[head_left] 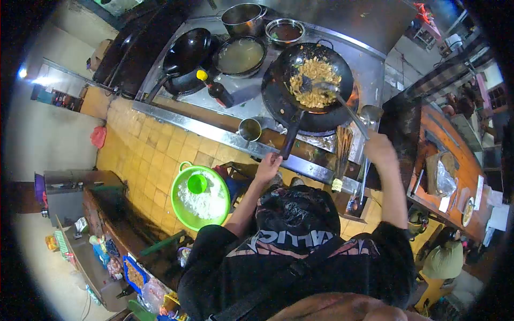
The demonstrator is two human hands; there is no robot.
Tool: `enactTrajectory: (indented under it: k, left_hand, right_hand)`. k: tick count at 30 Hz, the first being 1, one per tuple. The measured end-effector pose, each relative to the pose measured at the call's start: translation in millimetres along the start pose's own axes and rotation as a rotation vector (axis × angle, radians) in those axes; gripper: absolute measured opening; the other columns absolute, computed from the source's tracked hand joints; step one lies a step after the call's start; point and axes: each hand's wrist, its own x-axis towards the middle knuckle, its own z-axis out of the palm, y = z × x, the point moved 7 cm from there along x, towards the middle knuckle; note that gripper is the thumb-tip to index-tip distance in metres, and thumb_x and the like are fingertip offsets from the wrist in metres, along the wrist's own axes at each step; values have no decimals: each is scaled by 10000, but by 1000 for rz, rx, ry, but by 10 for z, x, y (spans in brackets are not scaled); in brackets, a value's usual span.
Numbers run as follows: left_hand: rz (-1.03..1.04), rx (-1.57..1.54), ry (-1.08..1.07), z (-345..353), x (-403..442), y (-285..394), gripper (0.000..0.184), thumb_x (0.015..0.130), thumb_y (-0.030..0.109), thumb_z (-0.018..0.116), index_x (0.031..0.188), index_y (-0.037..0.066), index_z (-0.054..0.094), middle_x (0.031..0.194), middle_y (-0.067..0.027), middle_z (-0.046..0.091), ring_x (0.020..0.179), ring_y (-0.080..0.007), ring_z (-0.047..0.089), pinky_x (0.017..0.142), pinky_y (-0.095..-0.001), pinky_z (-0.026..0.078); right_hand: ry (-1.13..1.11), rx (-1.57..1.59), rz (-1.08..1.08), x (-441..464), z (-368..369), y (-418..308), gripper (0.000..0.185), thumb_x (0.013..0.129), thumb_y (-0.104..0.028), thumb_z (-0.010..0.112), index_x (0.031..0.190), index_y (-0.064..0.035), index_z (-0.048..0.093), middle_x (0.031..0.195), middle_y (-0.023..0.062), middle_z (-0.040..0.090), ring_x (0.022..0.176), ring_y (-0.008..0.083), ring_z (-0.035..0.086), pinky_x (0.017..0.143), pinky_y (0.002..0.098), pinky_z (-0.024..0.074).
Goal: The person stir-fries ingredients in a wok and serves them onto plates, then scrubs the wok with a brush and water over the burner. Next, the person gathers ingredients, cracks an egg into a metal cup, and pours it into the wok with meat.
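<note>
Black cloth shirt (308, 267) faces round wok (284, 64); right hand (379, 150) grasps slender metal utensil (350, 113) reaching inside; left hand (267, 168) at wok's straight handle (292, 135), grip indeterminate.

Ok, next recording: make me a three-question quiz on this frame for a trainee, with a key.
1. Which thing is the right hand gripping?
a) the pot
b) the long-handled utensil
c) the green cup
2. True or false: the left hand is inside the green basin.
3. Fill in: the dark bottle on the stove has a ____ cap.

Key: 1. b; 2. False, it is at the end of the wok handle; 3. yellow.
</note>
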Motion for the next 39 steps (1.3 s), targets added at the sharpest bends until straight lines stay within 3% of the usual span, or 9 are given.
enactTrajectory:
  k: [4, 10, 16, 21, 23, 26, 29, 36, 39]
  left_hand:
    - [26, 86, -82, 76, 60, -63, 342, 876, 269, 579, 1051, -18, 520, 884, -132, 617, 787, -194, 592, 717, -318, 449]
    - [-36, 208, -151, -69, -62, 140, 395, 877, 313, 579, 1075, -26, 536, 931, -131, 632, 870, -198, 605, 771, -316, 459]
    - [-65, 135, -214, 37, -42, 101, 384, 869, 325, 585, 1053, -11, 553, 889, -109, 624, 808, -205, 594, 750, -317, 459]
    - [-30, 139, -212, -63, -46, 125, 402, 862, 346, 590, 1058, -3, 553, 910, -120, 622, 830, -211, 593, 757, -326, 462]
    - [-77, 208, -187, -112, -97, 216, 433, 858, 357, 591, 1073, -16, 542, 924, -134, 622, 846, -224, 595, 764, -337, 464]
    - [-29, 63, -127, -19, -2, 40, 465, 857, 371, 588, 1083, -31, 532, 930, -152, 622, 853, -246, 597, 771, -351, 465]
    - [-24, 170, -177, 95, 214, -315, 493, 855, 382, 588, 1096, -43, 524, 957, -169, 621, 873, -266, 601, 776, -358, 463]
    - [-36, 325, -170, -16, 194, 389, 502, 848, 438, 573, 1056, -19, 579, 883, -167, 653, 829, -258, 625, 716, -368, 466]
    - [-314, 198, -329, 304, 522, -236, 420, 862, 414, 556, 1026, 28, 574, 769, -71, 647, 679, -197, 630, 626, -331, 509]
  right_hand:
    - [183, 78, 36, 484, 1020, -306, 391, 835, -188, 490, 1143, 53, 481, 949, 252, 612, 834, 425, 602, 783, 496, 479]
    - [-107, 4, -12, -275, -204, -232, 430, 839, -198, 542, 1240, -51, 489, 1016, 234, 603, 936, 411, 578, 822, 464, 466]
    - [322, -93, -77, 373, 1010, -340, 396, 824, -191, 568, 1202, -80, 526, 974, 245, 609, 920, 391, 590, 782, 474, 473]
    - [107, 91, -148, -112, -58, -388, 400, 836, -201, 560, 1198, -39, 509, 913, 282, 605, 907, 432, 579, 774, 482, 469]
    - [141, 5, 162, -278, -241, -406, 367, 841, -210, 558, 1170, -46, 540, 891, 281, 608, 893, 445, 577, 774, 475, 468]
    - [425, 44, 67, 212, 343, -382, 361, 845, -220, 556, 1184, -98, 547, 897, 280, 608, 883, 437, 583, 777, 473, 470]
    - [397, 104, -18, 617, 863, -197, 374, 861, -277, 496, 1170, -66, 521, 949, 257, 606, 924, 405, 579, 809, 480, 467]
    - [68, -72, -66, -742, -575, -397, 376, 853, -231, 511, 1193, -72, 530, 964, 245, 605, 920, 407, 582, 821, 463, 461]
    - [44, 20, -26, -666, -313, -402, 386, 850, -203, 527, 1219, -93, 517, 948, 245, 608, 917, 410, 581, 812, 453, 462]
